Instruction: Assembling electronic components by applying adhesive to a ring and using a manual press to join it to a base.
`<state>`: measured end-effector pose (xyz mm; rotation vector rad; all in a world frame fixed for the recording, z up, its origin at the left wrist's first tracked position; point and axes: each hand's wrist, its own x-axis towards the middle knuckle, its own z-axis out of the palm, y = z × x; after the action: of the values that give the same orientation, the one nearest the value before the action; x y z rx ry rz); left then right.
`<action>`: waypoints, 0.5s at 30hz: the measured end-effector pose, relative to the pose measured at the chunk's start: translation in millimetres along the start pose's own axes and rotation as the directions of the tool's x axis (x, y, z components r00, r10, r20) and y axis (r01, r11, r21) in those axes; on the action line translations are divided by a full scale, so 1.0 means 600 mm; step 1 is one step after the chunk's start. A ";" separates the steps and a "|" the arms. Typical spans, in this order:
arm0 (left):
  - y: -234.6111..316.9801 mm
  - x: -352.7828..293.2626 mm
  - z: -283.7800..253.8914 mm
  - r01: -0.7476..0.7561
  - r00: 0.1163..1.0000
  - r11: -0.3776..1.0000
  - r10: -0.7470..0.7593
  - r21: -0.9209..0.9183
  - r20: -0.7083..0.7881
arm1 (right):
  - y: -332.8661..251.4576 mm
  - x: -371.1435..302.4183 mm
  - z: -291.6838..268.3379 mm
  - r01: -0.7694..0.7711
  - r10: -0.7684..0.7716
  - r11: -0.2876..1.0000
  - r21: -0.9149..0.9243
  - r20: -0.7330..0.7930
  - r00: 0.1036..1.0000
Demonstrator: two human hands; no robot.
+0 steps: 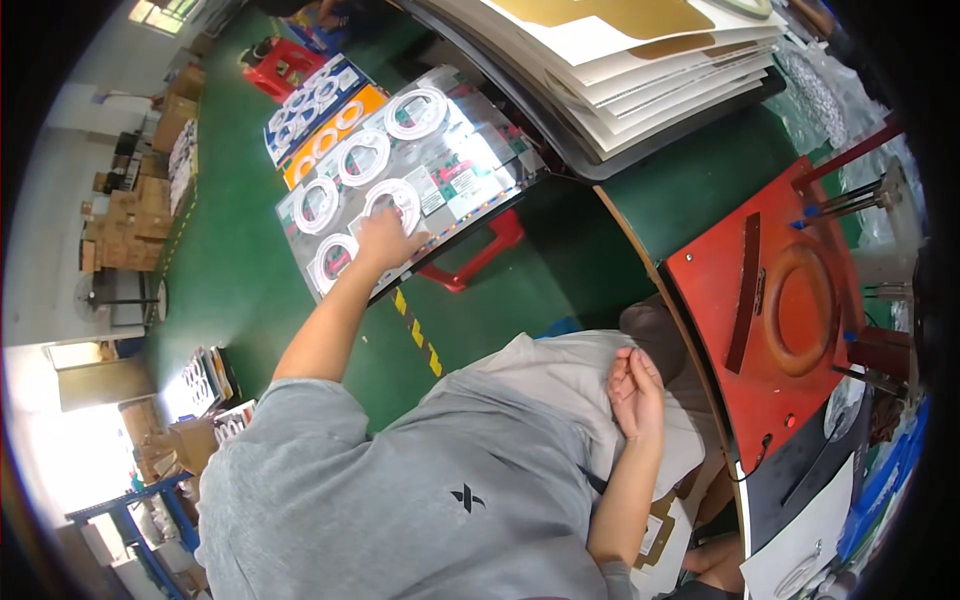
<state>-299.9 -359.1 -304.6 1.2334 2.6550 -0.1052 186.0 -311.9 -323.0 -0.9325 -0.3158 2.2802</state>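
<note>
My left hand [386, 241] reaches out to a clear-fronted sheet [470, 150] that carries several white coiled cables. Its fingers are on the lower edge of one white cable coil [405, 200], and the thumb is stretched out to the right. The fingertips are partly hidden, but I see no coil lifted off the sheet. Just left of the hand lies another white coil [334, 262]. My right hand [636, 388] rests by my lap, palm up with loosely curled fingers and nothing in it.
A red press-like machine [715, 290] with a round raised ring stands at right. Stacked white and gold sheets [640, 90] rise at the top. A red stool [475, 255] is under the coil sheet. Cardboard boxes [150, 205] line the left wall.
</note>
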 end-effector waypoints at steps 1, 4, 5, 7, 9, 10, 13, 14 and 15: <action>-0.002 0.002 -0.003 -0.001 1.000 1.000 0.001 0.007 0.010 | -0.002 0.001 -0.001 0.002 -0.002 1.000 -0.004 -0.007 1.000; 0.000 0.005 -0.027 -0.137 0.983 0.991 0.136 0.002 0.121 | -0.003 -0.002 -0.005 -0.010 0.010 1.000 0.007 0.002 1.000; 0.001 0.004 -0.043 -0.137 0.975 0.979 0.160 -0.149 0.153 | -0.005 -0.004 -0.007 -0.009 0.009 1.000 0.005 0.007 1.000; 0.044 -0.005 -0.095 -0.014 0.925 0.804 0.236 -0.594 0.298 | -0.009 -0.012 -0.016 0.019 -0.019 1.000 0.014 -0.014 1.000; 0.116 -0.035 -0.183 -0.044 0.779 0.693 0.475 -0.720 0.409 | -0.008 -0.014 -0.018 -0.013 0.013 1.000 0.002 -0.040 0.999; 0.152 -0.059 -0.228 -0.046 0.706 0.593 0.589 -0.804 0.394 | -0.004 -0.012 -0.024 -0.009 0.009 1.000 0.030 -0.004 1.000; 0.202 -0.100 -0.297 -0.106 0.493 0.261 0.852 -0.959 0.177 | 0.005 0.000 -0.012 -0.022 0.018 0.998 0.065 0.051 0.999; 0.244 -0.116 -0.301 -0.078 0.454 0.085 0.890 -0.993 0.040 | 0.012 0.001 -0.019 -0.019 0.011 0.997 0.080 0.098 0.995; 0.279 -0.118 -0.303 0.032 0.402 -0.031 0.916 -0.999 -0.015 | 0.011 -0.002 -0.017 -0.016 0.007 0.996 0.084 0.105 0.994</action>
<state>-157.4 -275.6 -107.5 1.1413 0.7620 0.9062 190.4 -317.9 -332.6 -0.7751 -0.2566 2.3386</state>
